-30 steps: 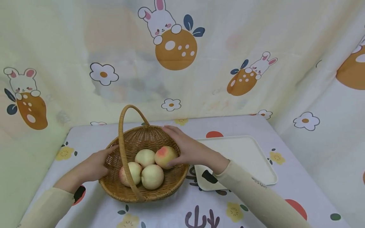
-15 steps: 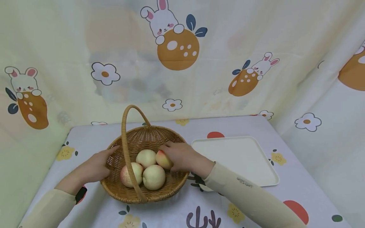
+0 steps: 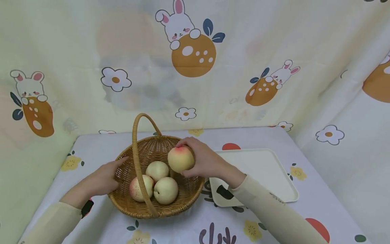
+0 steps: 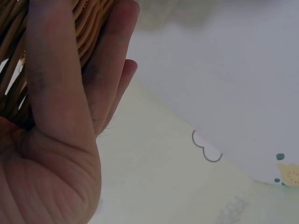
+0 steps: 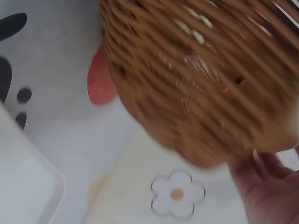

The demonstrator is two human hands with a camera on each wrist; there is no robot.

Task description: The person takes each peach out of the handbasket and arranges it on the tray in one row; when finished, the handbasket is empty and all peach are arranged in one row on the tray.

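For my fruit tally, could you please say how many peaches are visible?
4: one peach in the right hand over the basket; inside it, the back peach, the left peach partly behind the handle, and the right peach. The hand could hide another.

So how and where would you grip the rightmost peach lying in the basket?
Probably by its rounded sides, from above and the person's right: that flank of the rightmost peach looks open, while the left peach sits close beside it, the rear peach lies behind, and the handle arches over to its left.
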